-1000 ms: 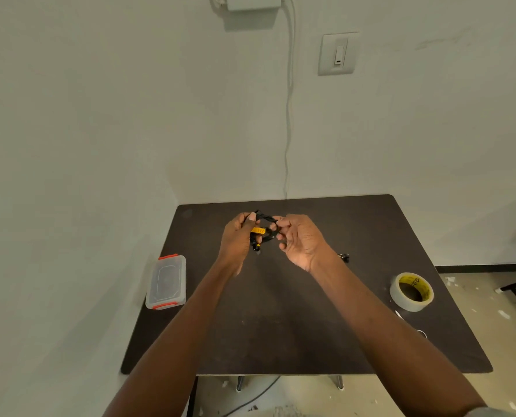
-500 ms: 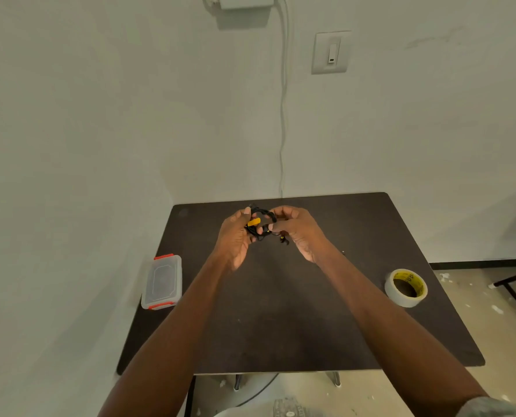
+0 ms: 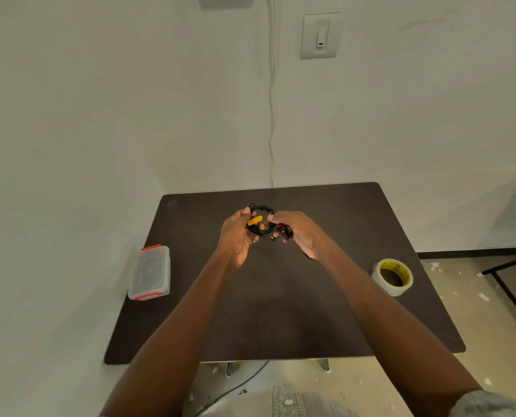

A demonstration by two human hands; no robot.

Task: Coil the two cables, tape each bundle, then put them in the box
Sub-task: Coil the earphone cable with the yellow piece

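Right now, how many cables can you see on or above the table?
1: a black cable gripped between left hand and right hand. The second may be hidden.

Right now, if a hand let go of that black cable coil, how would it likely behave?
The black cable coil looks thin and floppy, so its loops would probably spring loose; no tape shows on it. Both the left hand and right hand pinch it, which suggests it is light.

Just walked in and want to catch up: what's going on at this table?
A person is coiling a black cable with a yellow tag, holding it above the dark table in the left hand and right hand. The tape roll sits untouched at the right, and the lidded box at the left edge.
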